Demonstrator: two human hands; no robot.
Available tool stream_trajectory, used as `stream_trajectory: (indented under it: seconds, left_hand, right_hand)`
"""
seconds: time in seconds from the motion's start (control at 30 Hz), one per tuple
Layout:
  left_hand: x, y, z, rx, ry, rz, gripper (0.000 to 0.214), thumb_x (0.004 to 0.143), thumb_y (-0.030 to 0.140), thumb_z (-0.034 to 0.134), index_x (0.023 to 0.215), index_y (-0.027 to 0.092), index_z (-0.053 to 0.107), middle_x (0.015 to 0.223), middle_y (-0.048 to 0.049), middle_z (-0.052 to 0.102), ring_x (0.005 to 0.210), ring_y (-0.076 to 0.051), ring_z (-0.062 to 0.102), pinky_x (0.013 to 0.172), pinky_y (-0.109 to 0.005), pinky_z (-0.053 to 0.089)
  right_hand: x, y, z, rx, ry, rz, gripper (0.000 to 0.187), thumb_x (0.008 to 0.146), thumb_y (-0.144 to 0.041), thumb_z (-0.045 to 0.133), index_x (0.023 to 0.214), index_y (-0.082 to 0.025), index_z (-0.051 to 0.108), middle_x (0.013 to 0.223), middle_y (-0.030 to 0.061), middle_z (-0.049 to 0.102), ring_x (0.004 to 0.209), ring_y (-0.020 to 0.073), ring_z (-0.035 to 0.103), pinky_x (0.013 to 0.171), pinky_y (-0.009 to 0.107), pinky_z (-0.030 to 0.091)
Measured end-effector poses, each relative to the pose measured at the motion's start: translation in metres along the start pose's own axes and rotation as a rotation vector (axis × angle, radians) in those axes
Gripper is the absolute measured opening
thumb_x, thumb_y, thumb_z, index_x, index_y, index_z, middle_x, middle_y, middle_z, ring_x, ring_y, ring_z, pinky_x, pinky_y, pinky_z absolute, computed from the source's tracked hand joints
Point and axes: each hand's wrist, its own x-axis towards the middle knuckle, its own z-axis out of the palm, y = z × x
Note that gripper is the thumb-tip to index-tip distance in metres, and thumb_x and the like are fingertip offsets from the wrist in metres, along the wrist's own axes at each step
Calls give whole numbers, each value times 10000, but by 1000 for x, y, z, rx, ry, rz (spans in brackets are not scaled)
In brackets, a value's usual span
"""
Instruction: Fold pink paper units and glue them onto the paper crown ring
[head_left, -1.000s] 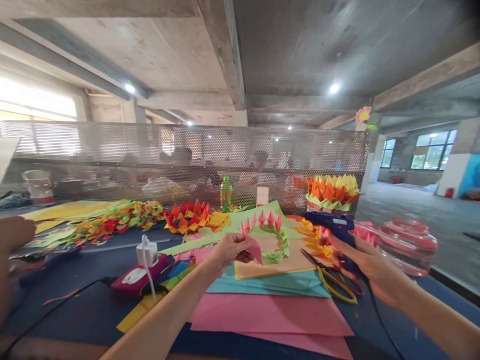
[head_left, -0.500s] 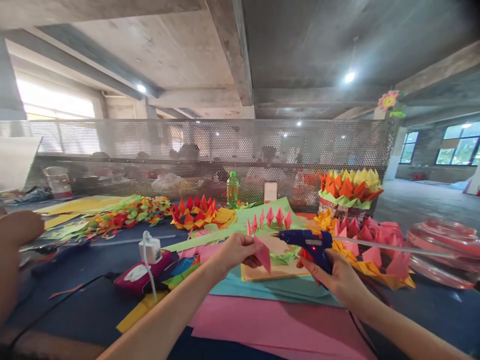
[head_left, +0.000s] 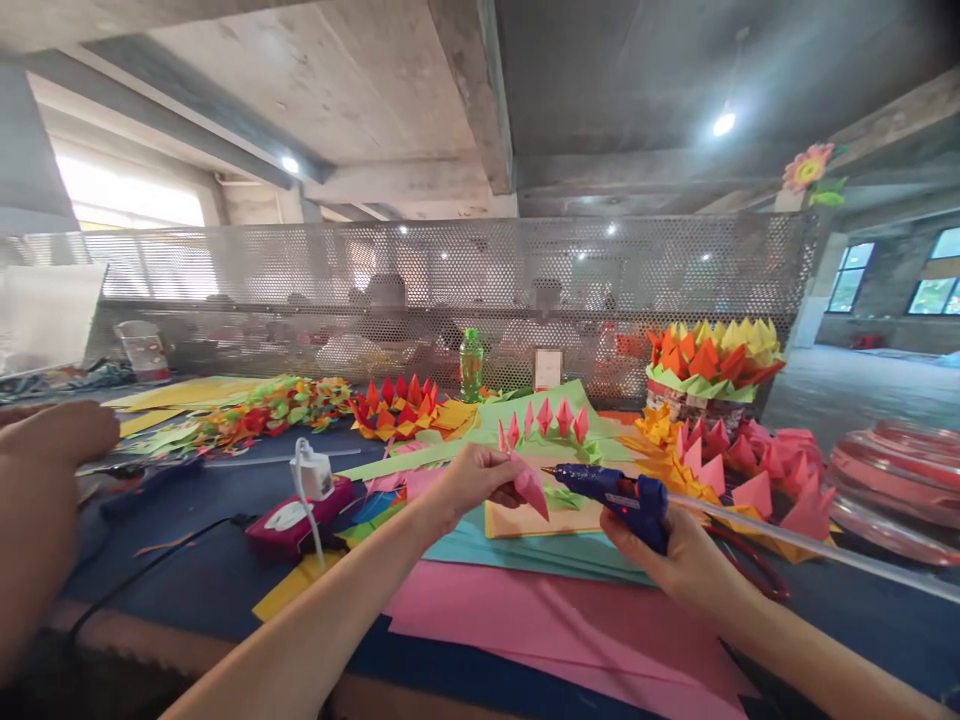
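Note:
My left hand pinches a folded pink paper petal above the stacked sheets. In my right hand is a blue hot glue gun, with a long clear glue stick out of its back and a small red light lit. The nozzle points left, a short gap from the pink petal. Behind the petal, a row of pink paper petals stands on green paper. Beneath my hands lie blue sheets and larger pink sheets.
A magenta power strip with a white plug sits left of my forearm. At right are a paper flower basket and clear pink-tinted containers. Another person's hand is at far left. A perforated metal screen spans the back.
The pink petal has turned in my left fingers and now tilts toward lower right. The glue gun's nozzle has come slightly nearer to it. The view has shifted a little.

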Motion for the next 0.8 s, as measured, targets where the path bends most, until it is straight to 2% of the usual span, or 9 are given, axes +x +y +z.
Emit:
stream_trajectory:
  seconds: [0.2, 0.8]
  left_hand:
    - [1, 0, 0, -17, 6, 11, 265, 1008, 361, 622, 1148, 137, 650, 1111, -79, 681, 929, -199, 685, 823, -386, 592]
    - [-3, 5, 1, -43, -53, 32, 273, 1009, 367, 621, 1147, 133, 649, 1082, -73, 687, 907, -196, 689, 814, -385, 594]
  right_hand:
    - [-3, 0, 2, -74, -38, -18, 401, 940, -546, 553, 917, -176, 705, 749, 17, 636, 671, 192, 554, 591, 294, 469]
    - [-6, -3, 1, -183, -89, -21, 414, 944, -563, 553, 924, -193, 736, 796, 36, 735, 720, 245, 657, 676, 325, 540]
